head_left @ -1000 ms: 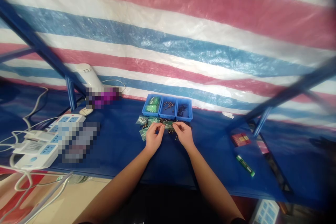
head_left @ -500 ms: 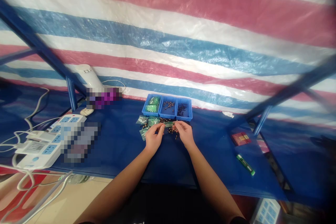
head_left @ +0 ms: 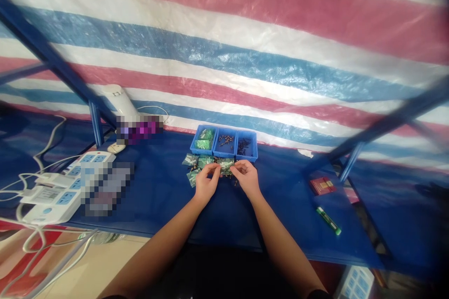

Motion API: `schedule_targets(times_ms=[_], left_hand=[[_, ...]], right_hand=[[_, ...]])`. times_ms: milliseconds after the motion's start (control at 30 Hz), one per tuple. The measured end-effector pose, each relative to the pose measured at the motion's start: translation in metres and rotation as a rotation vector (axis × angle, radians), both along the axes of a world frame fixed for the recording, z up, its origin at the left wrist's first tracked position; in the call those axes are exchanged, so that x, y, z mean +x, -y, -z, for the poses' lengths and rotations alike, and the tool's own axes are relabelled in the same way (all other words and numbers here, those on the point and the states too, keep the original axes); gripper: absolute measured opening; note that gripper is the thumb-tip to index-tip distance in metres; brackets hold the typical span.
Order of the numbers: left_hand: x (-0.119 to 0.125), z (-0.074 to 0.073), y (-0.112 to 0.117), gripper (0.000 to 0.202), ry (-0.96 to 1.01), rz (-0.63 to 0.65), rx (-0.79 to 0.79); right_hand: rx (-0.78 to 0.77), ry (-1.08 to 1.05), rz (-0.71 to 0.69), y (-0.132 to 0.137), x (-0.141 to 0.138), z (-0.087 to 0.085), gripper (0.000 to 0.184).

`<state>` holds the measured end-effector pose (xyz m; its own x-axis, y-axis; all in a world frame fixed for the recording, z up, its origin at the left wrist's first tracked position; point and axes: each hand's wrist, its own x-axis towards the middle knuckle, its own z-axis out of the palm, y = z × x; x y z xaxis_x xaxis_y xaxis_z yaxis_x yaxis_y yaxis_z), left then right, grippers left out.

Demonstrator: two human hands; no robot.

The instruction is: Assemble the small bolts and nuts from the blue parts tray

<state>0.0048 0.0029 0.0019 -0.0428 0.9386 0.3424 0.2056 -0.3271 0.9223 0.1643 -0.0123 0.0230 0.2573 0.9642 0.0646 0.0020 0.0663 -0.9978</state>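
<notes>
Between my two hands is a small green plastic bag (head_left: 225,165) with pale bits inside. My left hand (head_left: 206,182) pinches its left edge; my right hand (head_left: 246,178) pinches the right edge. Loose screws lie under and around the bag, partly hidden by it and my fingers. More small green bags (head_left: 192,178) lie on the blue table left of my left hand. Just beyond stand three blue bins: the left bin (head_left: 192,145) holds green bags, the middle bin (head_left: 224,154) brass-coloured screws, the right bin (head_left: 247,157) dark screws.
On the left are a white power strip (head_left: 59,215) with cables and a blurred-out object (head_left: 108,189). A white cylinder (head_left: 121,103) stands at the back. To the right lie a red box (head_left: 322,185) and a green tube (head_left: 329,220). Blue metal struts (head_left: 365,126) flank the table.
The bag between my hands has turned from nearly edge-on to facing me, so its flat side shows and covers more of the loose screws. Both hands have barely moved.
</notes>
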Motion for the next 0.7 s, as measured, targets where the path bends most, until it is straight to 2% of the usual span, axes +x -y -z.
schedule_targets(times_ms=[200,400,600,700], left_hand=[[0.0008,-0.0001,0.0006,0.023,0.017,0.002,0.002],[-0.0002,-0.0052,0.0024,0.03,0.051,0.055,-0.045],[0.0003,-0.0024,0.0034,0.028,0.026,-0.014,-0.008],[-0.0003,-0.0027,0.0034,0.033,0.049,-0.001,-0.028]], right_hand=[[-0.027,-0.026,-0.012,-0.0029,-0.0001,0.0048,0.032],[-0.027,-0.005,-0.009,-0.0033,-0.001,0.007,0.026],[-0.022,-0.03,-0.03,-0.0031,-0.0031,0.0065,0.028],[-0.014,-0.028,-0.045,-0.0027,-0.0036,0.0074,0.028]])
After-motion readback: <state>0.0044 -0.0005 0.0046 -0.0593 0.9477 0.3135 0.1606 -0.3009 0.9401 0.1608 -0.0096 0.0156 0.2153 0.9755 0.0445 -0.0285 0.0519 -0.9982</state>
